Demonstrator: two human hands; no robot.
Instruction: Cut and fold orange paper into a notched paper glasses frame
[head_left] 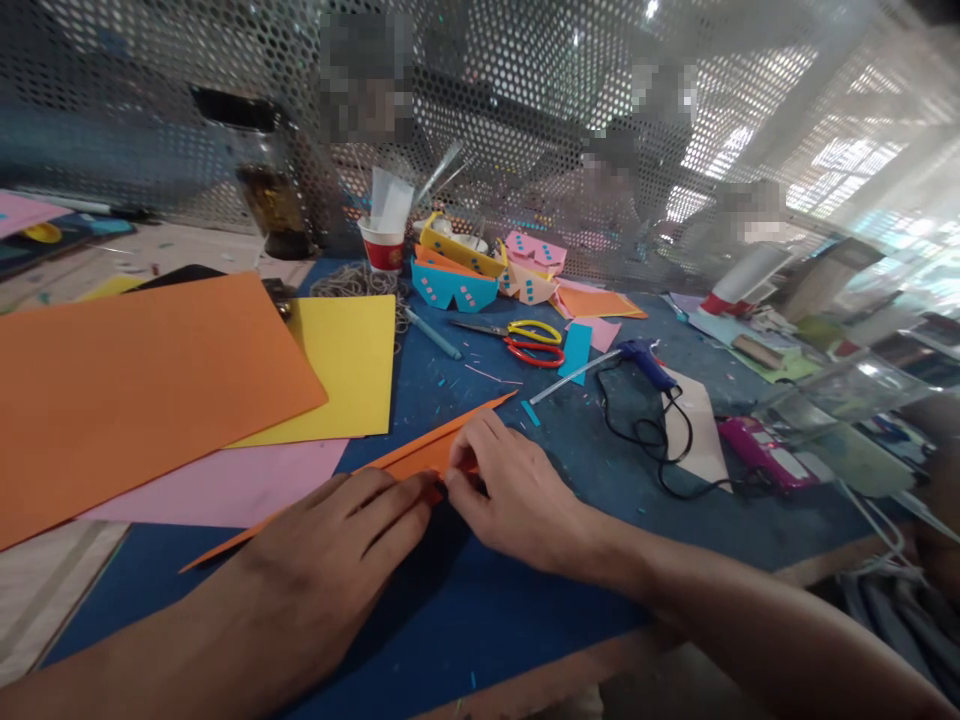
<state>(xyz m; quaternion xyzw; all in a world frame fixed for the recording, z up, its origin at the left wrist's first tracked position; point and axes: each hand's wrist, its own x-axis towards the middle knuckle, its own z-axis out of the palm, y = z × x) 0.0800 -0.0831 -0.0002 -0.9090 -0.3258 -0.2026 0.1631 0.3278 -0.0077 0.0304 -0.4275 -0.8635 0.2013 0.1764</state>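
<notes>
A folded piece of orange paper (420,452) lies slantwise on the blue table in front of me, its pointed ends sticking out on both sides of my hands. My left hand (337,540) rests over its left part, fingers bent together and pressing on the near edge. With thumb and forefinger closed, my right hand (514,485) pinches the same edge near the middle. The fingertips of both hands nearly meet there and partly hide the fold. Beyond the paper lie scissors (536,342) with one yellow and one red handle, and a light-blue pen (435,335).
Orange (150,380), yellow (349,370) and pink sheets (240,485) overlap at left. A blue glue gun (645,365) with a black cord lies right, near a magenta device (769,455). Folded paper glasses (455,287), a paper cup (382,245) and a jar (274,205) stand behind.
</notes>
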